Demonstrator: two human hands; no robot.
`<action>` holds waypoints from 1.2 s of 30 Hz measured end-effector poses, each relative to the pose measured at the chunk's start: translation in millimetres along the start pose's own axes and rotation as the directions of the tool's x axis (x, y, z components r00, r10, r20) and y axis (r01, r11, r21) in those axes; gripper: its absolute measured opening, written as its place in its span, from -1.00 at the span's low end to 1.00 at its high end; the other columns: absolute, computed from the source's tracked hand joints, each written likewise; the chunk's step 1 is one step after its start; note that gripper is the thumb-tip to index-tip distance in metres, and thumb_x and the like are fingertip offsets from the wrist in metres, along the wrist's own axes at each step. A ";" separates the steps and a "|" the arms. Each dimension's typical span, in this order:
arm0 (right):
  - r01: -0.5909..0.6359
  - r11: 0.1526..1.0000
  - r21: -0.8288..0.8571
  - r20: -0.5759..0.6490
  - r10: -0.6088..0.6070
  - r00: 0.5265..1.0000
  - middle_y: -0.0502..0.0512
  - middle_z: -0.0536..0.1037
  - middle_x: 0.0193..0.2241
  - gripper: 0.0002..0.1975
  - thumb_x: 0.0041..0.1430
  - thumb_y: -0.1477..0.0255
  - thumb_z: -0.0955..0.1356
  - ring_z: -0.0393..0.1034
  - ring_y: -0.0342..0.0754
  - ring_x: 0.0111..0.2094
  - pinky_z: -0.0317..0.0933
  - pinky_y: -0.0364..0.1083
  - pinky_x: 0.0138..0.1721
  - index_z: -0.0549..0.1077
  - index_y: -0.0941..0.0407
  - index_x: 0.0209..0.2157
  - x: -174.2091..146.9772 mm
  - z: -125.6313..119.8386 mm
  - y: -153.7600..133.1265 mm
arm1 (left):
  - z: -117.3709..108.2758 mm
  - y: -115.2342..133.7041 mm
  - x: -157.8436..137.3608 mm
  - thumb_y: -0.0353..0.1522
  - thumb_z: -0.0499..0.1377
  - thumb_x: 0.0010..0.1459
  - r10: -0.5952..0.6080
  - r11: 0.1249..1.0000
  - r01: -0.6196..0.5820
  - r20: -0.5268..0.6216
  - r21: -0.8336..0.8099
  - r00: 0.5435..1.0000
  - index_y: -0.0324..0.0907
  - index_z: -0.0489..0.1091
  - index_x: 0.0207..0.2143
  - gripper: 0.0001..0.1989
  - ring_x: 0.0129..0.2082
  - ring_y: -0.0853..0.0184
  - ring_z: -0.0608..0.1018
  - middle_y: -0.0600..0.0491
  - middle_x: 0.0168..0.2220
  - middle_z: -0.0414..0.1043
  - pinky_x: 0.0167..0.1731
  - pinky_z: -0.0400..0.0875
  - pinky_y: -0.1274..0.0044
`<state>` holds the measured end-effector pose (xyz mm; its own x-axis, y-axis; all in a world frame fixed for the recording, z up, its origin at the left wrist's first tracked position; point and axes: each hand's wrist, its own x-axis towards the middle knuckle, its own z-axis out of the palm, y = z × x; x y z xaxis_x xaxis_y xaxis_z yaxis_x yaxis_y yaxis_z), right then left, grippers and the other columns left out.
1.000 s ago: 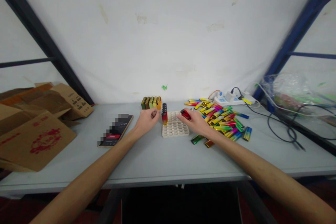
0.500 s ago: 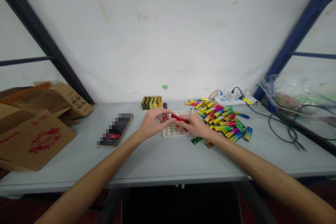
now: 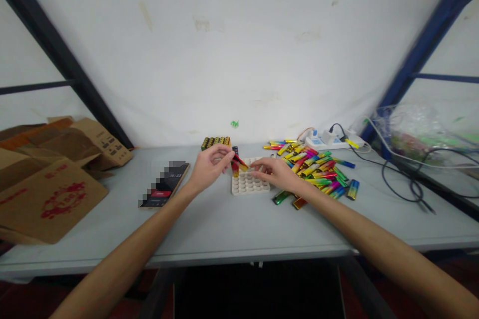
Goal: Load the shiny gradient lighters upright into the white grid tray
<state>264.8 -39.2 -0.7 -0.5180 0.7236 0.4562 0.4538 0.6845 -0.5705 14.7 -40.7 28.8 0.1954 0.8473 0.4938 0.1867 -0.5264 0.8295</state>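
Head: tube (image 3: 240,161) in left fingers (image 3: 224,160)

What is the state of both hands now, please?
Left hand: closed on a tilted red-and-yellow tube.
Right hand: open near the tube, nothing visibly held.

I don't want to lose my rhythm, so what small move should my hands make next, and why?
Probably turn the red-and-yellow piece upright over the white tray, which has open holes: your left hand holds it tilted, similar pieces stand along the tray's left side, and your right hand seems to hold nothing.
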 end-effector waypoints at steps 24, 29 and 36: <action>0.108 0.947 -0.302 0.064 -0.092 0.994 0.13 0.59 -0.28 -0.83 0.37 0.42 0.34 0.44 -0.08 -0.34 0.25 -0.12 -0.23 0.56 0.17 -0.13 0.4 -7.9 12.9 | -20.0 -14.2 4.0 -0.17 0.23 0.28 0.133 0.891 -0.246 0.298 0.382 0.945 -0.19 0.55 -0.18 -0.72 -0.36 0.38 0.62 0.01 -0.26 0.62 -0.30 0.54 0.58; 0.069 0.938 -0.339 0.030 -0.063 0.998 0.15 0.60 -0.29 -0.81 0.38 0.44 0.31 0.45 -0.06 -0.35 0.26 -0.10 -0.23 0.56 0.19 -0.13 1.7 -17.6 17.4 | -20.0 -12.7 4.0 -0.19 0.26 0.25 0.183 0.863 -0.291 0.283 0.412 0.942 -0.20 0.56 -0.22 -0.75 -0.40 0.39 0.59 0.03 -0.32 0.61 -0.33 0.52 0.58; 0.046 0.909 -0.413 -0.046 -0.072 0.996 0.16 0.62 -0.31 -0.82 0.38 0.46 0.30 0.48 -0.01 -0.30 0.28 -0.07 -0.18 0.55 0.17 -0.23 3.9 -34.6 30.4 | -19.9 -12.1 3.6 -0.22 0.27 0.25 0.240 0.834 -0.348 0.286 0.429 0.928 -0.19 0.57 -0.22 -0.78 -0.40 0.40 0.57 0.02 -0.31 0.61 -0.34 0.51 0.58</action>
<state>301.6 -12.5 7.4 -0.5150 0.6759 0.5271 0.6883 0.6926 -0.2156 -6.0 -29.9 25.7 0.5015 0.6400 0.5822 0.5006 -0.7634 0.4081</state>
